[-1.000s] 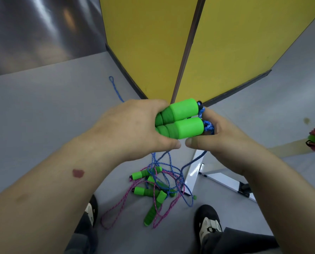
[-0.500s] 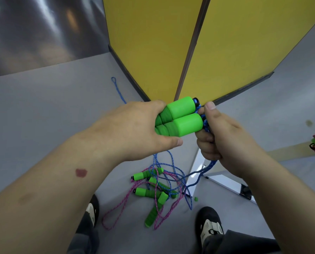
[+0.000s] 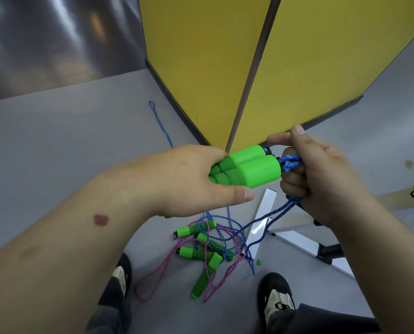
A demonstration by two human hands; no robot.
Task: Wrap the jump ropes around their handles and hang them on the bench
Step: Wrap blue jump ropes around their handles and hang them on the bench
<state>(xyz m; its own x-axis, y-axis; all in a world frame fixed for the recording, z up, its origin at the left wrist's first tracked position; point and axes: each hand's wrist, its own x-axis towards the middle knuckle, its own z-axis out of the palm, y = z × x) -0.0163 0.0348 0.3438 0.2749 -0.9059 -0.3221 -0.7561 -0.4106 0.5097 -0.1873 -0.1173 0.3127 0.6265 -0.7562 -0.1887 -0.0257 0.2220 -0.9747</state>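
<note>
right hand (image 3: 321, 179) now higher; floor ropes (image 3: 208, 251) unmoved

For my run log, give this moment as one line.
left hand: grips handles | right hand: holds blue rope

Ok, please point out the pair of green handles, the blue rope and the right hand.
pair of green handles (image 3: 254, 168), head view, on the foam side of the nearer handle.
blue rope (image 3: 289, 162), head view, on the bunch beside the handle ends.
right hand (image 3: 321, 174), head view, on the back of the hand.
</note>
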